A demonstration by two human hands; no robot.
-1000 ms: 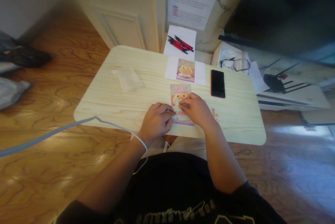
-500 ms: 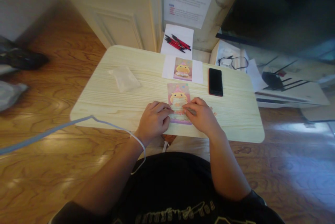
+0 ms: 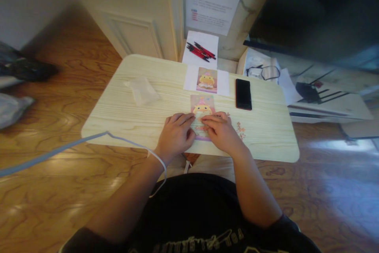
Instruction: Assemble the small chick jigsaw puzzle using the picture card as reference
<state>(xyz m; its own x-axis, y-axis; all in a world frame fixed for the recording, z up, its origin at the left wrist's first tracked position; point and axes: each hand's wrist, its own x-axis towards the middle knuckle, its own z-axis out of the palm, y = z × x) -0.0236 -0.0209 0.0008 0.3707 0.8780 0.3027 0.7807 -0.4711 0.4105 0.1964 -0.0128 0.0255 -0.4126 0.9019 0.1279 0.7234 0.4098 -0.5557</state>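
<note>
A small printed picture of a yellow cartoon animal in a pink party hat lies in front of me on the table; its middle is pale and partly hidden by my fingers. My left hand rests at the picture's left edge, fingers stretched and thumb apart. From the right, my right hand reaches over the picture's middle with its fingers extended and fingertips on the surface. Small orange-pink pieces lie scattered just right of that hand. Behind, a matching picture is printed on a white sheet.
The pale wood-grain table holds a clear plastic bag at left and a black phone at right. Several red-and-black pens lie on white paper beyond its back edge. A grey-white cord runs to my left wrist.
My right hand has shifted slightly left, and its fingers lie flatter across the picture's middle. More of the loose pieces at right now show. My left hand has barely moved.
</note>
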